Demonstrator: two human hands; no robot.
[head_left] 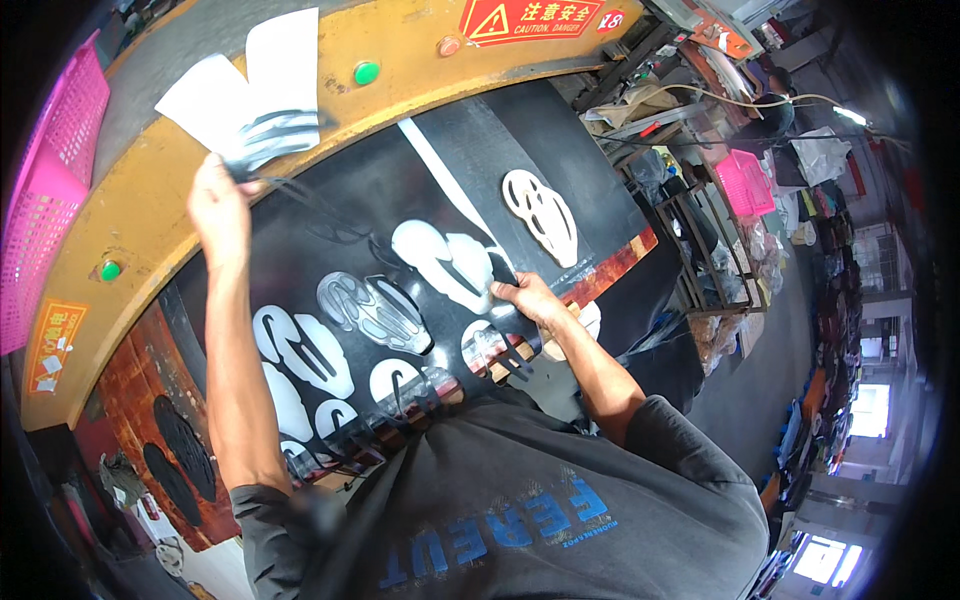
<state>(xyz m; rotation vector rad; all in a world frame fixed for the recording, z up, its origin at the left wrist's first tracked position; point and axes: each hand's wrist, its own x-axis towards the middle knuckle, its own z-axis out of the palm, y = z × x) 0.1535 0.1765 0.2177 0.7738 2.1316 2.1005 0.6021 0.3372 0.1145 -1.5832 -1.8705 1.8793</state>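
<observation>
At the upper left my left hand (220,205) is closed on thin black strips (290,190) that trail down over the black work surface. Just beyond its fingers, white flat pieces (283,70) with dark, shiny ends lie against the yellow machine beam. My right hand (530,300) is closed by a white sole-shaped cut-out (440,262), its fingers around a small dark piece (501,266). A pale outlined shape with openings (541,217), like a cutting die, rests to the right. Left of my right hand lie a clear sole-shaped piece (375,312) and more white cut-outs (305,350).
The yellow machine beam (400,70) with green buttons (367,72) arches across the far side. Pink baskets (55,190) stand at left, and another pink basket (745,182) sits at right by a metal rack (705,250). Black sole-shaped pieces (170,485) lie lower left.
</observation>
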